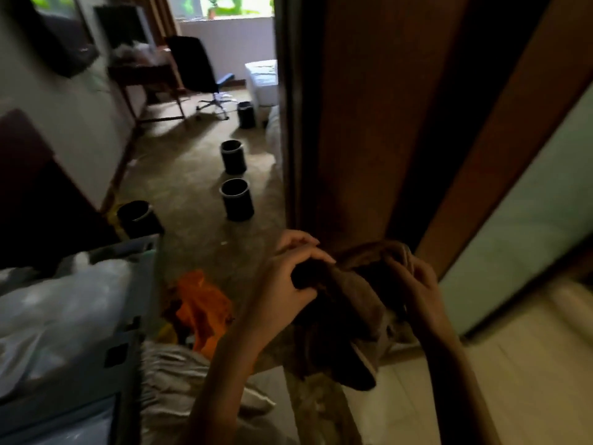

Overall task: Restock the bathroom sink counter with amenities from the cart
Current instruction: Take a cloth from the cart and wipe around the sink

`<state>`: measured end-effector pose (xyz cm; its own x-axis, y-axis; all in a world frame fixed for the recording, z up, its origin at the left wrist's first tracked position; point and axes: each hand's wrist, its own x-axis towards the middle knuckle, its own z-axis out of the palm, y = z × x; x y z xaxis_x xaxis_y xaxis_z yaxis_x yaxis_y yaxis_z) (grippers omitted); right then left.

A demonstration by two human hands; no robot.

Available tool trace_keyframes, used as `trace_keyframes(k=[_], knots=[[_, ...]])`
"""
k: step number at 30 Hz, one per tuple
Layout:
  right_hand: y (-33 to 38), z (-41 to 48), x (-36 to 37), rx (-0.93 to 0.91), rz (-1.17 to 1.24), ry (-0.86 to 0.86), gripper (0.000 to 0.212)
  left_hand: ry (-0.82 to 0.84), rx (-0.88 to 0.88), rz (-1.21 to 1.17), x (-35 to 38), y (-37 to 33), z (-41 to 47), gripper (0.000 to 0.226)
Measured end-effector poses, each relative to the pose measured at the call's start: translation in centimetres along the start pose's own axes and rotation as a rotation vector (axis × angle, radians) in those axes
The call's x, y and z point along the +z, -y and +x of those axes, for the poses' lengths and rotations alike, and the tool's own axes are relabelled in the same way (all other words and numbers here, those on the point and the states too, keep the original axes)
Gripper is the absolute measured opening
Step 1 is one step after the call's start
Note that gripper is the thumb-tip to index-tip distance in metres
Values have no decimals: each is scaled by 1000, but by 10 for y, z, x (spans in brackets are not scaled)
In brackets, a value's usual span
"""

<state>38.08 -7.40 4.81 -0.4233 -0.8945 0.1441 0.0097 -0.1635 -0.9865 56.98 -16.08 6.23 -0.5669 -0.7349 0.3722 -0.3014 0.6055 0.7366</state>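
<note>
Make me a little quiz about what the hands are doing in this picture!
1. True or false: the left hand and the right hand both grip the dark brown fabric cloth.
2. How many black cylindrical bins stand on the floor? A) two B) four C) six
3. Fill in: the crumpled cloth left of the hands is ____ in colour.
Key: 1 true; 2 B; 3 orange.

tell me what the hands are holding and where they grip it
A dark cloth, held by both hands: the left hand grips its bunched left end, the right hand its upper right edge. The rest hangs between them.
</note>
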Motion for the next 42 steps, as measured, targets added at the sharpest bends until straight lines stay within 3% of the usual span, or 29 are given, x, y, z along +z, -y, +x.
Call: trace_keyframes(k=[4, 6, 11, 14, 18, 23, 26, 31, 35, 37, 39, 42], knots=[[-2, 0, -53, -83, -74, -110, 17, 384, -111, 130, 48, -1, 15, 59], [2, -2, -86, -102, -92, -157, 16, 586, -174, 66, 72, -10, 23, 71], [9, -11, -164, -52, -213, -146, 24, 611, -108, -234, 158, -54, 61, 93], [12, -19, -205, -27, -280, -152, 26, 773, -73, -200, 225, -76, 87, 81], [32, -39, -264, -57, -281, -372, 29, 1031, -47, -17, 306, -97, 96, 54], [44, -83, -332, -87, -320, -662, 21, 1027, 113, 231, 382, -153, 106, 38], [46, -117, -365, -75, -338, -792, 22, 1031, 94, 52, 416, -170, 120, 18], [46, -165, -412, -44, -364, -968, 26, 1215, 105, 21, 480, -211, 149, 28], [35, -184, -452, -14, -372, -1063, 18, 1378, 66, -35, 541, -253, 153, 21], [31, -195, -477, 33, -385, -1030, 13, 1423, -1, -151, 576, -269, 159, 28], [31, -205, -503, 158, -326, -835, 12, 1452, -31, -281, 608, -282, 169, 37], [39, -216, -559, 414, -257, -445, 50, 1501, 66, -391, 662, -321, 187, 39]])
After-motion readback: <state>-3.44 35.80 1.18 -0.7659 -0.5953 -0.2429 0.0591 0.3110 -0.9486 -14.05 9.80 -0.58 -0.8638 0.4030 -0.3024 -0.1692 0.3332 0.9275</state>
